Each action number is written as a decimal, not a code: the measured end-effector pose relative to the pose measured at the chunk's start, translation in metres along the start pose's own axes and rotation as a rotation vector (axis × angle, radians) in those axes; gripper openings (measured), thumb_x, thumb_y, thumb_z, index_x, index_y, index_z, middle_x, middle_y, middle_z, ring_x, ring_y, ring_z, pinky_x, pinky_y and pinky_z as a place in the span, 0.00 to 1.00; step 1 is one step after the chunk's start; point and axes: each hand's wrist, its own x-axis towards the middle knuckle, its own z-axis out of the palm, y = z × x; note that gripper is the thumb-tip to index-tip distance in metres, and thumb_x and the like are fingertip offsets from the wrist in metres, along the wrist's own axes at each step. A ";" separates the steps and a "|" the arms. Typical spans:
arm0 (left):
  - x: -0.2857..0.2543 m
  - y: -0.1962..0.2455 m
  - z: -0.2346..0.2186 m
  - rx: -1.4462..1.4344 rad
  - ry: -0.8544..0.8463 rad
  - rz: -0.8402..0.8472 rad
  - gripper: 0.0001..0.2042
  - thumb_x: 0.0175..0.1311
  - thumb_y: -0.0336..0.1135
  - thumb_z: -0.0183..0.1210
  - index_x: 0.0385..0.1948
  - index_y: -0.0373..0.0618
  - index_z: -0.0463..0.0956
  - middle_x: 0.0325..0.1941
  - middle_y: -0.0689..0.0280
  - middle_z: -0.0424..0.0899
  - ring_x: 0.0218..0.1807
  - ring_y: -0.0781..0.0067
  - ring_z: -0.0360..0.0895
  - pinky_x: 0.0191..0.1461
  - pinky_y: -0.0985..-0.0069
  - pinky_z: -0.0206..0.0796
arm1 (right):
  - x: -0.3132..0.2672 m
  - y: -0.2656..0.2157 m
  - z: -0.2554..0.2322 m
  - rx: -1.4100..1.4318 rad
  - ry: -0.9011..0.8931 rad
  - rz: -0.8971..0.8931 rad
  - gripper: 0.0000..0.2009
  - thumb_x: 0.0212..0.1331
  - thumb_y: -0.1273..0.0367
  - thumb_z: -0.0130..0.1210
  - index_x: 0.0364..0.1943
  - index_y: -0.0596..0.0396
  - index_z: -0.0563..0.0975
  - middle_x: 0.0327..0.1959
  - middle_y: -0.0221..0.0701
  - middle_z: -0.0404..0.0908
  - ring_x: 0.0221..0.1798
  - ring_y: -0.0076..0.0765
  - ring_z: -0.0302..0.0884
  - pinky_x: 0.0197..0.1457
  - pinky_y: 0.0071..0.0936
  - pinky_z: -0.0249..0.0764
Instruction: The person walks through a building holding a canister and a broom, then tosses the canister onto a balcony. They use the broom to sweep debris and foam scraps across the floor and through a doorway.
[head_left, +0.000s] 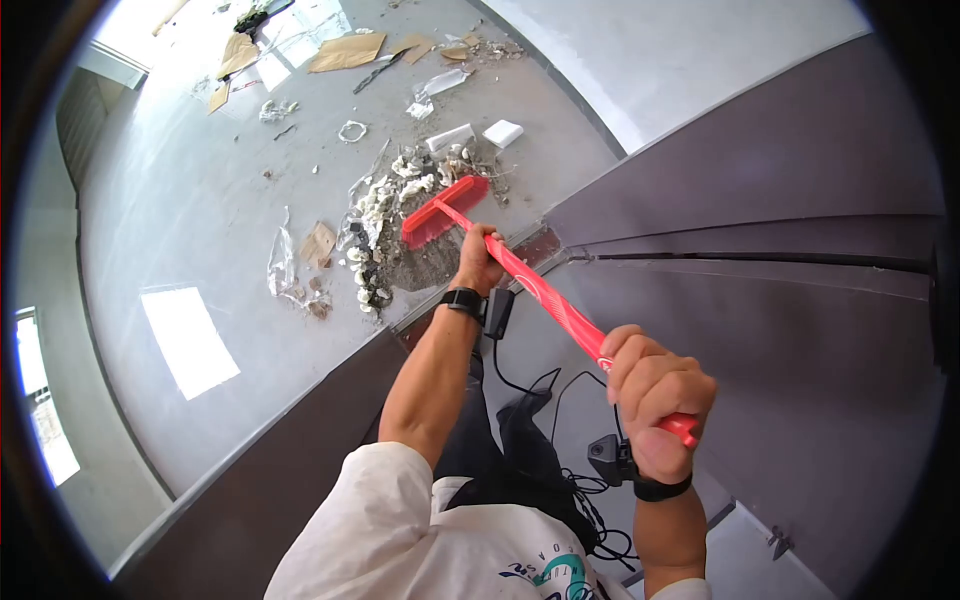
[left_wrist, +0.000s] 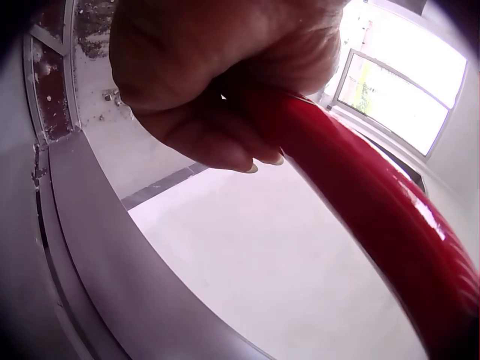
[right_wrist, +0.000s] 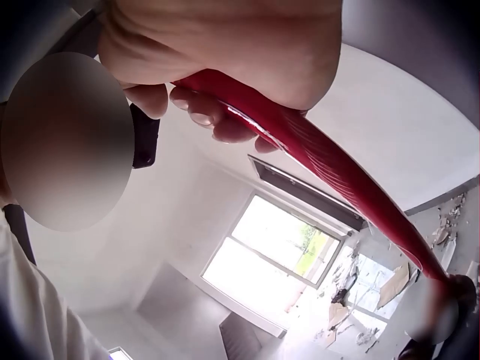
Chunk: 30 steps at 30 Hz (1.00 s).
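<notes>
A red broom (head_left: pixel 520 270) with a long glossy red handle (right_wrist: pixel 330 161) and a red bristle head (head_left: pixel 440 215) slants across the scene. The right grip (head_left: pixel 655 395) wraps the handle's upper end, the left grip (head_left: pixel 478 262) curls round it lower down. Just beyond the left grip, the bristle head rests on the floor against a pile of pale rubble and dust (head_left: pixel 395 235).

White T-shirt (head_left: pixel 400 530), lower centre of the head view: teal and dark printed lettering at the frame's bottom edge, too cut off to read.
</notes>
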 end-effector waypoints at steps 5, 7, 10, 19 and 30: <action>0.051 0.049 -0.012 0.150 -0.074 -0.069 0.06 0.53 0.32 0.48 0.18 0.51 0.62 0.14 0.73 0.67 0.15 0.79 0.64 0.19 0.81 0.61 | 0.004 0.034 0.007 -0.079 -0.030 0.029 0.08 0.29 0.75 0.49 0.13 0.53 0.61 0.14 0.28 0.64 0.23 0.35 0.65 0.53 0.47 0.64; 0.060 0.056 -0.016 0.172 -0.096 -0.127 0.06 0.54 0.32 0.48 0.19 0.50 0.62 0.14 0.72 0.67 0.15 0.79 0.64 0.20 0.81 0.61 | -0.008 0.039 0.002 -0.098 -0.004 0.031 0.07 0.30 0.74 0.48 0.13 0.54 0.61 0.14 0.27 0.65 0.23 0.35 0.66 0.54 0.47 0.64; 0.049 0.031 -0.003 0.190 -0.067 -0.061 0.07 0.55 0.32 0.48 0.19 0.49 0.62 0.15 0.71 0.67 0.16 0.78 0.65 0.22 0.81 0.62 | -0.014 0.021 -0.017 -0.142 -0.034 0.093 0.06 0.30 0.74 0.47 0.12 0.54 0.61 0.14 0.27 0.64 0.22 0.34 0.65 0.50 0.47 0.66; -0.069 -0.152 0.029 0.328 -0.110 -0.384 0.07 0.61 0.36 0.49 0.35 0.44 0.67 0.28 0.63 0.77 0.33 0.66 0.77 0.44 0.65 0.72 | -0.118 -0.127 -0.098 -0.080 0.501 0.092 0.21 0.48 0.58 0.59 0.09 0.51 0.62 0.07 0.26 0.63 0.14 0.26 0.58 0.31 0.32 0.62; -0.003 -0.181 0.038 0.428 0.089 -0.371 0.05 0.58 0.33 0.48 0.26 0.43 0.67 0.21 0.65 0.71 0.25 0.70 0.71 0.33 0.70 0.68 | -0.093 -0.084 -0.081 -0.233 0.506 0.129 0.12 0.43 0.67 0.52 0.10 0.52 0.63 0.09 0.26 0.63 0.14 0.30 0.59 0.34 0.37 0.68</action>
